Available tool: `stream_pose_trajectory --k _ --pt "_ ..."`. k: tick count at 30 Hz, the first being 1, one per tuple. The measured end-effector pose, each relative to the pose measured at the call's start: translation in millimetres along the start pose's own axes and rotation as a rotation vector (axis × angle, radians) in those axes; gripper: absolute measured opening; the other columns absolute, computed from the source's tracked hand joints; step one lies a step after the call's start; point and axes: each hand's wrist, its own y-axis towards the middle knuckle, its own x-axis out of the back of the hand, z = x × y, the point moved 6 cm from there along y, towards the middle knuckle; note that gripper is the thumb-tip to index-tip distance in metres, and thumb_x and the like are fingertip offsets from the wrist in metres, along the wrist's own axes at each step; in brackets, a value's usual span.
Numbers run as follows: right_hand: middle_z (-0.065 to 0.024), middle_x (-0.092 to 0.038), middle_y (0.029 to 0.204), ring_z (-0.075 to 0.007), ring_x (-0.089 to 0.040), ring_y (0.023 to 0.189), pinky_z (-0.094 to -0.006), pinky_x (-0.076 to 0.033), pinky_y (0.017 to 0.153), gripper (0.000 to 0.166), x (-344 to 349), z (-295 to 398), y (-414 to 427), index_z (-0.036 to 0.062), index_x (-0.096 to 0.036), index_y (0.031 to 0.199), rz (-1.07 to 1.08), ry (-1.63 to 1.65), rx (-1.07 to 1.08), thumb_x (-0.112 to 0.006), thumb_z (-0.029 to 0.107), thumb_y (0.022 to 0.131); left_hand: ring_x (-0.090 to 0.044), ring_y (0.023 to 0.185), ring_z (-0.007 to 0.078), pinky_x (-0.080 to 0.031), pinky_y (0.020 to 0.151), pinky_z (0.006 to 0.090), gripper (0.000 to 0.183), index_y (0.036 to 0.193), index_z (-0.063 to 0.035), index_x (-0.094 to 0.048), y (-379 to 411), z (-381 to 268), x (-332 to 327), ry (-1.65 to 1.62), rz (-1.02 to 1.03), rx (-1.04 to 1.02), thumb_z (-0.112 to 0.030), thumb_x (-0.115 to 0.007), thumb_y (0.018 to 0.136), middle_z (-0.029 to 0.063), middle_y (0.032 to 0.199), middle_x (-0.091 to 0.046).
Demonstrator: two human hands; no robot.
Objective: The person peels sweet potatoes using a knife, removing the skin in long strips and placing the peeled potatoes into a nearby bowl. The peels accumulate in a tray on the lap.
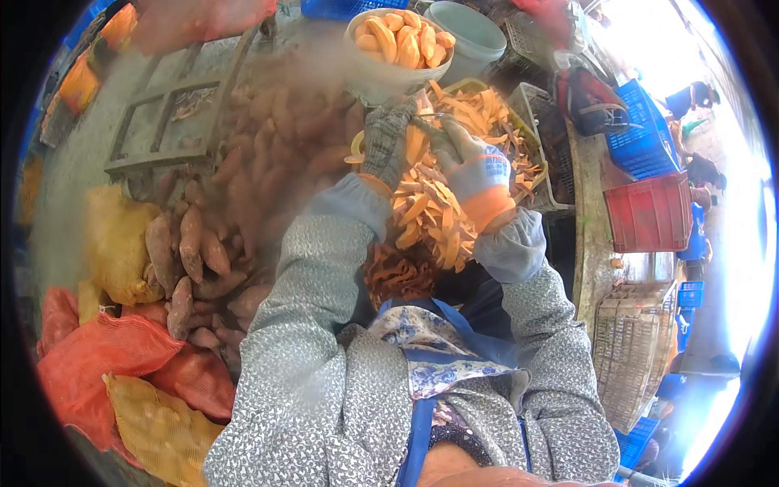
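Both hands wear work gloves. My left hand (389, 143), in a dark grey glove, is closed around a sweet potato (416, 141) whose peeled orange flesh shows between the hands. My right hand (467, 159), in a pale glove with an orange cuff, grips a small peeler-like tool (431, 115) at the upper end of the sweet potato; its shape is partly hidden by the fingers. Orange peelings (435, 213) lie heaped below and beside the hands. Beyond them stands a round bucket (398, 74) full of peeled sweet potatoes (408, 39).
Unpeeled sweet potatoes (268, 146) lie piled at the left, near a wooden frame (164, 94) and red mesh sacks (109, 359). An empty pale bucket (465, 30) stands at the top. Plastic crates (648, 213) line the right side; people are farther off.
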Motion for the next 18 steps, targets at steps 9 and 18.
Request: stream_pose_trajectory --k 9,18 --pt "-0.0071 -0.076 0.116 -0.0109 -0.068 0.09 -0.024 -0.053 0.083 0.039 5.0 0.6 -54.4 -0.0018 -0.067 0.131 0.218 0.998 -0.305 -0.069 0.02 0.098 -0.069 0.09 0.0223 -0.056 0.077 0.0367 0.023 0.114 -0.0018 -0.065 -0.4 41.1 -10.0 -0.517 -0.01 0.35 -0.019 -0.062 0.099 0.0119 0.1 -0.07" --pt "-0.0052 -0.07 0.102 -0.0106 -0.062 0.081 -0.0238 -0.052 0.072 0.044 1.2 -25.6 -22.6 -0.0035 -0.063 0.135 -0.033 1.247 -0.378 -0.064 0.008 0.093 -0.067 0.09 0.0184 -0.057 0.077 0.035 0.034 0.119 -0.0027 -0.063 -20.0 34.1 -36.0 -1.451 0.058 0.83 -0.025 -0.072 0.096 0.007 0.104 -0.067"
